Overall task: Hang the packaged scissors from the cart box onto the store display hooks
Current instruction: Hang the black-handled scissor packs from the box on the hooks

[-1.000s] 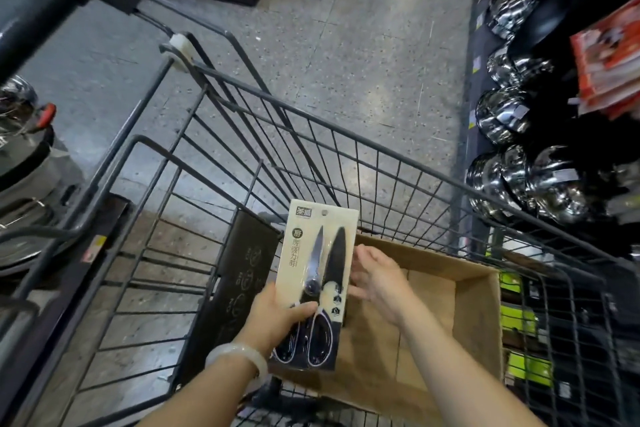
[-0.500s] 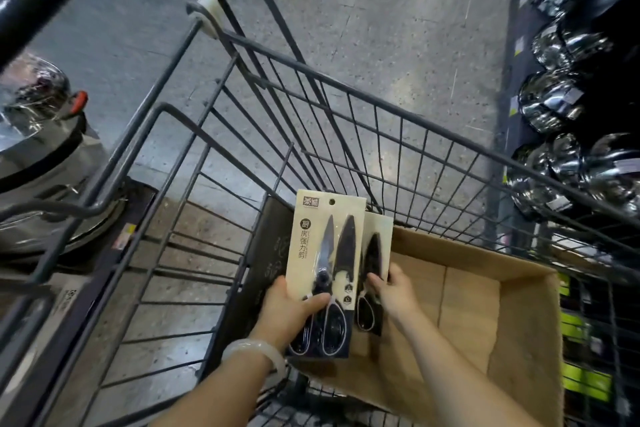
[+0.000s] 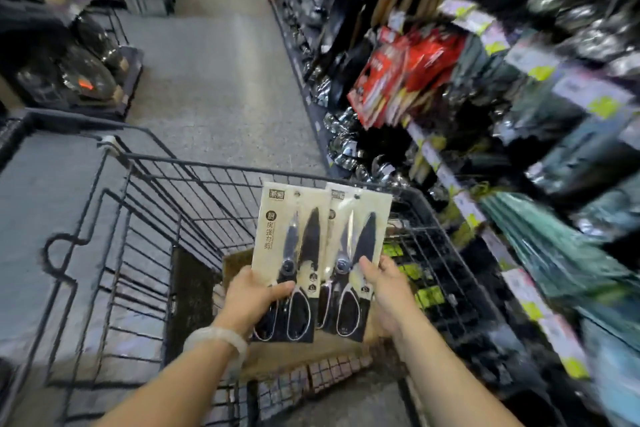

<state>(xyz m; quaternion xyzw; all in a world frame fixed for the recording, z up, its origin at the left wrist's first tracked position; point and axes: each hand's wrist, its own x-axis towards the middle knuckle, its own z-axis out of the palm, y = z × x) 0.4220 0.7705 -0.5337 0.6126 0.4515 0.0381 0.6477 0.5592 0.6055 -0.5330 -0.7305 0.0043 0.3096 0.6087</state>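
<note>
Two carded scissors packs up over the cart, left hand thumb-pinching one pack, right hand pinching the other, probably stiff, light, bottom-heavy cards, so best held low, hang holes free for hooks.

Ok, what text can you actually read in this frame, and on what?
"厨" in a dark circle, then "房强力剪" down the left scissors pack.
Its top logo: blurred.
Right scissors pack: logo and print unreadable.
Shelf price tags and red packages: blurred.
</note>
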